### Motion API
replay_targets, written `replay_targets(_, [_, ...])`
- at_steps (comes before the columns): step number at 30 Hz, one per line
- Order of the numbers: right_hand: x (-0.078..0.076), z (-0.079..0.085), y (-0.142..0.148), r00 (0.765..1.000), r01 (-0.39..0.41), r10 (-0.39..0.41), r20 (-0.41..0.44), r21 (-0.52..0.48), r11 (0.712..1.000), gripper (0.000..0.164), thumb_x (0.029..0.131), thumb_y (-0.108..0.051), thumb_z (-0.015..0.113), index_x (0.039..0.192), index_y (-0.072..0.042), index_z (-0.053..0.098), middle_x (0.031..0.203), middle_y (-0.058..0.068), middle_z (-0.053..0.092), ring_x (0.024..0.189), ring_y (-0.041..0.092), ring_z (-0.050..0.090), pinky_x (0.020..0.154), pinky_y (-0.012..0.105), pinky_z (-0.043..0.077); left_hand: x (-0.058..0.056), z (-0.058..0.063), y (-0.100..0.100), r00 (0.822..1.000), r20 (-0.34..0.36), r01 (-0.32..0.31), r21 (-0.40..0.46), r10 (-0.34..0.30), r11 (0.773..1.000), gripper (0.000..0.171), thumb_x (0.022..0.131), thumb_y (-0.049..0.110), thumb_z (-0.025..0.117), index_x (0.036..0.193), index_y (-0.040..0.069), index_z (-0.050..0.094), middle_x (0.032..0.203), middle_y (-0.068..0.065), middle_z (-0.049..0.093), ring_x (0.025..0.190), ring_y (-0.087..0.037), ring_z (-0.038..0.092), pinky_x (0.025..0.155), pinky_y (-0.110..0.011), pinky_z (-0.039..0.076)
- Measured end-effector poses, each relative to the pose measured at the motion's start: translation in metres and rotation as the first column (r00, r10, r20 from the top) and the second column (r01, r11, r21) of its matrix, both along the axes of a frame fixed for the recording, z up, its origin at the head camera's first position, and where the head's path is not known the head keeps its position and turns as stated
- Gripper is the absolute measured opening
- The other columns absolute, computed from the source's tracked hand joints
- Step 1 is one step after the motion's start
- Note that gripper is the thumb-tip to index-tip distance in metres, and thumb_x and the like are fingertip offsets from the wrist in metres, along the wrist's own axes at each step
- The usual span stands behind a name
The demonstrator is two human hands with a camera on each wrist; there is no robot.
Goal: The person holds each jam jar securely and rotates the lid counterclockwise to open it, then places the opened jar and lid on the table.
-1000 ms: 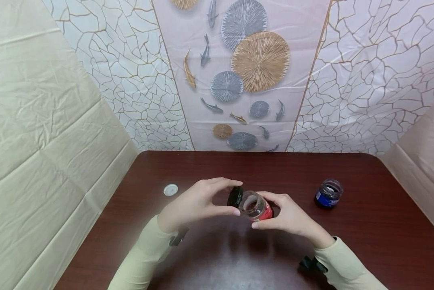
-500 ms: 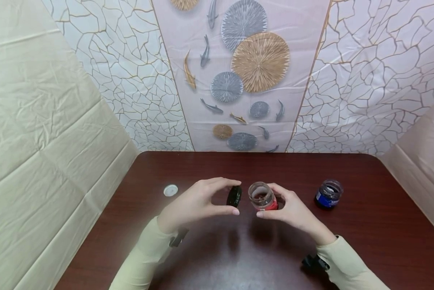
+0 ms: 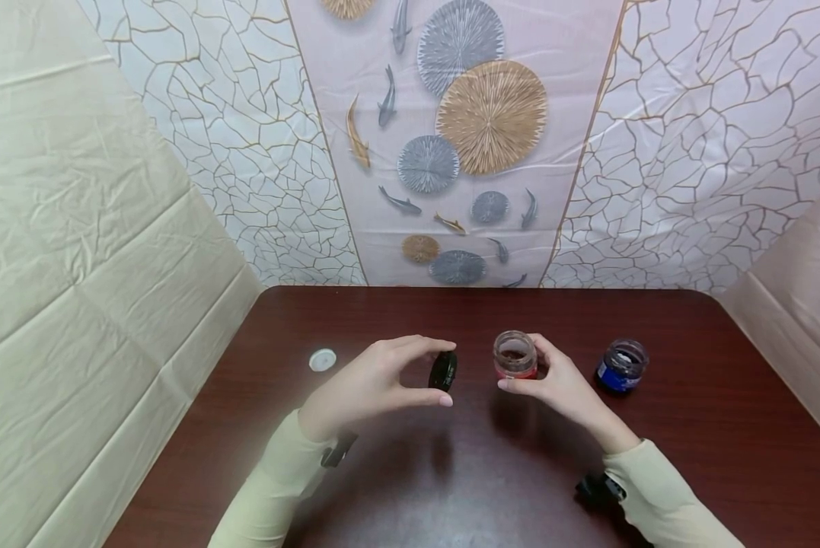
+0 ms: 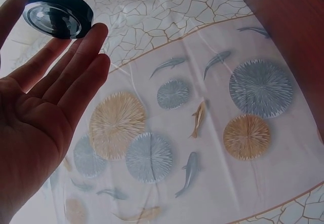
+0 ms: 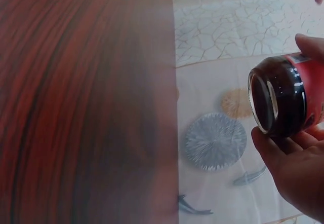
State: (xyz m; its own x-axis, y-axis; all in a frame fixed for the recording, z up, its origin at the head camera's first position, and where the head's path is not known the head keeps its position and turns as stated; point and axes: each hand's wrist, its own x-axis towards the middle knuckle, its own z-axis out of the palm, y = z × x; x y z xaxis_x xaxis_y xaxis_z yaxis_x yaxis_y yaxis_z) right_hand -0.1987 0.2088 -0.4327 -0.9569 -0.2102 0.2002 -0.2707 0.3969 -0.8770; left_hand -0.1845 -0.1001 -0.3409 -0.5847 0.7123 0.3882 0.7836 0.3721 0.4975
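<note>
Between thumb and fingers, my left hand (image 3: 375, 380) pinches a black jar lid (image 3: 442, 371), held on edge above the table. The lid (image 4: 58, 13) also shows at the top left of the left wrist view. My right hand (image 3: 566, 388) grips a glass jar with a red label (image 3: 515, 355), its mouth uncovered and dark contents low inside. The right wrist view shows the base of this jar (image 5: 283, 95) raised off the table. A gap separates lid and jar.
A second jar with a blue label (image 3: 620, 367), also without a lid, stands on the dark wooden table (image 3: 396, 502) at the right. A small white disc (image 3: 323, 359) lies at the left. Patterned cloth (image 3: 451, 251) hangs behind the table's back edge.
My right hand has drawn the red-labelled jar away from the lid, to the right and farther back, and turned it more upright. The left hand with the lid has barely moved.
</note>
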Motion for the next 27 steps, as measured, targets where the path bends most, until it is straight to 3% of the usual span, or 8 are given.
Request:
replay_targets(9, [-0.015,-0.011,0.012,0.997,0.071,-0.073,0.032,0.063,0.996,0.062,0.082,-0.029,0.086,0.13,-0.009,0.053,0.116,0.01,0.067,0.105,0.024,0.064,0.083,0.031,0.052,0.0,-0.002,0.0,1.0,-0.028,0.0,0.02,0.0,1.0,0.06,0.085,0.044,0.08,0.138,0.024,0.06,0.123,0.014,0.064,0.114,0.0,0.059,0.101,-0.021,0.046])
replay_targets(17, [-0.022,-0.021,0.021,0.987,0.152,-0.158,0.036,0.129,0.98,0.066,0.079,-0.032,0.088,0.13,-0.007,0.052,0.117,0.012,0.067,0.105,0.025,0.063,0.085,0.035,0.05,-0.001,-0.002,0.001,0.999,-0.048,-0.001,0.039,0.003,0.999,0.059,0.085,0.043,0.081,0.137,0.024,0.06,0.12,0.014,0.064,0.112,0.002,0.058,0.1,-0.02,0.046])
replay_targets(27, [-0.028,-0.025,0.028,0.984,0.161,-0.173,0.043,0.207,0.965,0.071,0.078,-0.035,0.088,0.13,-0.004,0.052,0.118,0.016,0.065,0.11,0.033,0.06,0.089,0.045,0.047,-0.003,-0.005,0.003,0.999,-0.039,0.004,0.037,-0.002,0.999,0.059,0.085,0.043,0.08,0.137,0.024,0.06,0.121,0.014,0.064,0.114,0.0,0.058,0.1,-0.021,0.046])
